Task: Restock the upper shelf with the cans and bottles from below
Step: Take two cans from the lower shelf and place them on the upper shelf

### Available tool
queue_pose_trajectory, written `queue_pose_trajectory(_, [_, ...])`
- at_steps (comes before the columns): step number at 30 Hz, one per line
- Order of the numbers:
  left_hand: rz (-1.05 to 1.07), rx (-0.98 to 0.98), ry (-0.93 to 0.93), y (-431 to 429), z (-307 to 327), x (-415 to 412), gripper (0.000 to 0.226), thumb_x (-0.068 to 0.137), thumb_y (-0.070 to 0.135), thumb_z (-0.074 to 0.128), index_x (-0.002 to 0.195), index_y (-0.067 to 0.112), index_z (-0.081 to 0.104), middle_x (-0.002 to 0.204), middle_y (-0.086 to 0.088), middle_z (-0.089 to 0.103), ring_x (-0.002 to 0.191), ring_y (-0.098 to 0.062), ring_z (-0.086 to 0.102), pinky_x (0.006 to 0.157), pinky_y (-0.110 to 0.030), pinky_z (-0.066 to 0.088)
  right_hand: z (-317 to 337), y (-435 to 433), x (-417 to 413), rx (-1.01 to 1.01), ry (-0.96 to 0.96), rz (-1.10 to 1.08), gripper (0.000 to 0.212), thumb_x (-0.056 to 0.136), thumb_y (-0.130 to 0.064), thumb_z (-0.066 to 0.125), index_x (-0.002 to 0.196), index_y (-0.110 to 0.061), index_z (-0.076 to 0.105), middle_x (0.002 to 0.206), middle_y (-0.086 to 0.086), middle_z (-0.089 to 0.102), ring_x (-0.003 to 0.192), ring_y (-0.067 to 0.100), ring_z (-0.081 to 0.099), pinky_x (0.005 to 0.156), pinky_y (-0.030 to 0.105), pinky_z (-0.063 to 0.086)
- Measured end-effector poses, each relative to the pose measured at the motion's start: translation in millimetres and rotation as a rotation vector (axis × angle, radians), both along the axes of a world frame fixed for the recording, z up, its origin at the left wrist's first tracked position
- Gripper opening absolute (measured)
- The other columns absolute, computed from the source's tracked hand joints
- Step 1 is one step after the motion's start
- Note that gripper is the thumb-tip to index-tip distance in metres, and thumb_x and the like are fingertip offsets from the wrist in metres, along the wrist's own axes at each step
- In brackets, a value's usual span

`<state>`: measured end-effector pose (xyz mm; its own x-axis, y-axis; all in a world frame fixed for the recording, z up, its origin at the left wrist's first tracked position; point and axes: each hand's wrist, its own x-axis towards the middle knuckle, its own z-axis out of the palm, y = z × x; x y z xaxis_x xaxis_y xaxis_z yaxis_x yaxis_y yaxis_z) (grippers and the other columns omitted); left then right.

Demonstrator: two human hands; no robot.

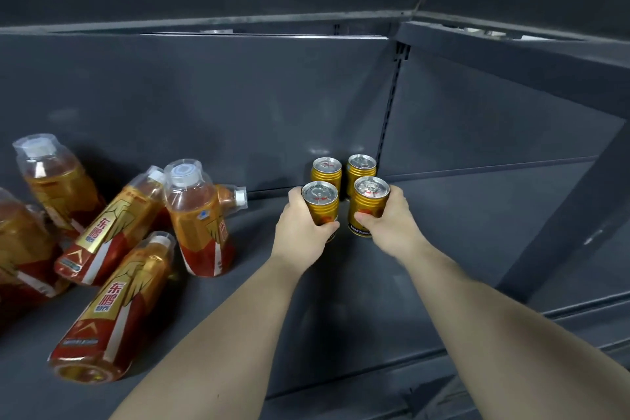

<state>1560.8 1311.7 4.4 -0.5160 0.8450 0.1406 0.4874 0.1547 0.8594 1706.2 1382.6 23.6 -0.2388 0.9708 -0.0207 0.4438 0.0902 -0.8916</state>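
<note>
This is a shop, at a stocked display unit. The fixture is dark grey metal retail shelving, with a flat shelf (341, 300), a plain back panel (204, 95), a slotted upright (392, 95) and another shelf edge (204, 26) above. The goods are repeated stock: identical gold cans (326, 170) standing in a square, and matching bottles (201, 222) with red-and-gold labels.

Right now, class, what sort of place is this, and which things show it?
Likely a shop drinks aisle: dark metal shelving, four identical gold cans and matching branded bottles.
</note>
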Motion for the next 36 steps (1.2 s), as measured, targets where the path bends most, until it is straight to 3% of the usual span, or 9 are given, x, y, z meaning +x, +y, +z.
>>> queue_pose_trajectory(9, [0.023,-0.056,-0.003,36,-5,0,0.075,0.078,0.027,0.084,0.135,0.02,0.035,0.13,0.0,0.056,0.118,-0.02,0.057,0.096,-0.032,0.047,-10,31,-8,-0.024,0.036,0.018,0.068,0.094,-0.011,0.067,0.149,-0.025,0.029,0.141,-0.004,0.049,0.118,0.01,0.046,0.104,0.033,0.038])
queue_pose_trajectory(15, [0.041,-0.085,-0.03,47,-7,6,0.08,0.078,0.027,0.084,0.139,0.021,0.033,0.136,-0.001,0.052,0.123,-0.021,0.054,0.101,-0.035,0.047,-15,38,-8,-0.047,0.019,0.013,0.071,0.097,-0.013,0.064,0.152,-0.026,0.022,0.148,-0.002,0.045,0.135,0.02,0.044,0.109,0.038,0.038])
queue_pose_trajectory(25, [0.051,-0.099,-0.04,58,-11,8,0.082,0.077,0.028,0.085,0.14,0.021,0.032,0.139,-0.002,0.051,0.127,-0.021,0.052,0.102,-0.036,0.045,-25,52,-6,-0.034,-0.013,0.007,0.07,0.097,-0.012,0.064,0.152,-0.024,0.023,0.149,-0.002,0.042,0.134,0.018,0.043,0.108,0.035,0.036])
queue_pose_trajectory(32, [0.056,-0.087,-0.02,62,-18,8,0.086,0.077,0.031,0.085,0.143,0.022,0.03,0.141,-0.001,0.049,0.128,-0.022,0.051,0.105,-0.039,0.046,-30,57,-4,-0.054,0.008,0.025,0.093,0.091,-0.017,0.073,0.158,-0.023,0.008,0.154,-0.002,0.038,0.137,0.02,0.043,0.108,0.035,0.039])
queue_pose_trajectory(36, [0.062,-0.075,-0.021,62,-18,8,0.086,0.077,0.03,0.085,0.143,0.022,0.031,0.141,-0.001,0.049,0.128,-0.022,0.05,0.106,-0.039,0.045,-25,58,-5,-0.021,0.005,-0.008,0.086,0.087,-0.016,0.077,0.153,-0.023,0.021,0.145,-0.001,0.047,0.13,0.02,0.05,0.102,0.036,0.044])
